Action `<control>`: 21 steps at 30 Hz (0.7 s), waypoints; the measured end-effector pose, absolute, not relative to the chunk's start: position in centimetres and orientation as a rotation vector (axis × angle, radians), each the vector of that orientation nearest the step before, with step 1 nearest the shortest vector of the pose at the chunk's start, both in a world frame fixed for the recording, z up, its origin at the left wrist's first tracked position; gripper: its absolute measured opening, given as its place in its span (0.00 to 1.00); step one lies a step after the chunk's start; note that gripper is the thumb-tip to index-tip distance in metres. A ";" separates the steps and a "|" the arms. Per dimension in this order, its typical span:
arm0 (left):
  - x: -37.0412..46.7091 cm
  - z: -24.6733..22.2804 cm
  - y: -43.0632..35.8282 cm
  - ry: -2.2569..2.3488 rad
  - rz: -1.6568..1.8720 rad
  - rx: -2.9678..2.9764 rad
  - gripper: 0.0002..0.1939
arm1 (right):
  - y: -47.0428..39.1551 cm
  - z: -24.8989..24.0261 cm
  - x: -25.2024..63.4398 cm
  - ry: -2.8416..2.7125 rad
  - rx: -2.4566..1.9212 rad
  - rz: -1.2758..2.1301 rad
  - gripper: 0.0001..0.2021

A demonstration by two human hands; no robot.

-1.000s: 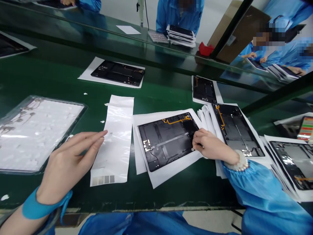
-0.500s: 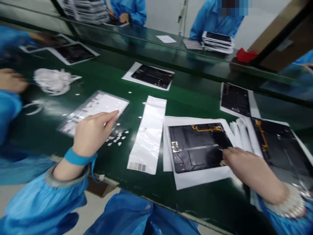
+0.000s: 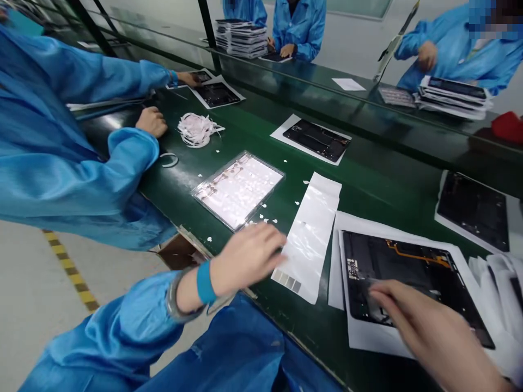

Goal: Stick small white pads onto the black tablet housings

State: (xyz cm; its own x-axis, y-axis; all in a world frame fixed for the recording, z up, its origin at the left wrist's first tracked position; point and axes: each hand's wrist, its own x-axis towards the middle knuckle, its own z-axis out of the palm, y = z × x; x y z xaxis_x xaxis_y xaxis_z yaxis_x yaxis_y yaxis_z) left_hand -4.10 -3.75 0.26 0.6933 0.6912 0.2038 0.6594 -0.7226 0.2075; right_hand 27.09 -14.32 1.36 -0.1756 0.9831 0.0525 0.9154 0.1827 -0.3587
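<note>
My left hand (image 3: 251, 254), blurred, has its fingers bent toward the thumb above the lower-left edge of a long white paper strip (image 3: 312, 231). Whatever may be between the fingertips is too small to make out. Thumb and forefinger of my right hand (image 3: 429, 326) are pressed together over the left part of a black tablet housing (image 3: 404, 272) with an orange flex cable; what they pinch is unclear. White sheets (image 3: 357, 338) lie under the housing. Left of the strip lies a clear flat tray (image 3: 241, 190) with small pale pieces, and several tiny white tabs (image 3: 264, 218) are scattered beside it.
Other black housings (image 3: 316, 139) lie on white sheets farther back and at right (image 3: 474, 209). A white ribbon tangle (image 3: 198, 129) sits near a co-worker's hand (image 3: 152, 122) at left. Crumpled white sheets (image 3: 496, 294) are at far right. People work behind a raised shelf.
The view has swung left. My left hand has moved from the tray's edge toward the paper strip. My right hand has gone from the housing's right edge to over its left part.
</note>
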 end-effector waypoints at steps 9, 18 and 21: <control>-1.0 -3.3 -5.0 0.682 0.337 2.626 0.09 | -11.8 0.0 18.9 -2.456 -1.695 0.546 0.09; -0.1 -2.8 -2.3 0.406 0.364 2.870 0.17 | -11.0 0.7 18.2 -2.367 -1.643 0.613 0.10; 0.2 -2.8 -1.9 0.348 0.312 2.886 0.16 | -10.5 0.4 18.3 -2.432 -1.662 0.678 0.10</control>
State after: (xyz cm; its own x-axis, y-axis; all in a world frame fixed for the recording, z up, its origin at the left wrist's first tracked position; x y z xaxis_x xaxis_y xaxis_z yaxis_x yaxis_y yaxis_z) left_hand 0.24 -1.93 -2.76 0.9495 0.2551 0.1824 0.2089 -0.9483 0.2391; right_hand 18.28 -10.48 0.42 -0.3907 0.9081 -0.1506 0.8549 0.2973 -0.4251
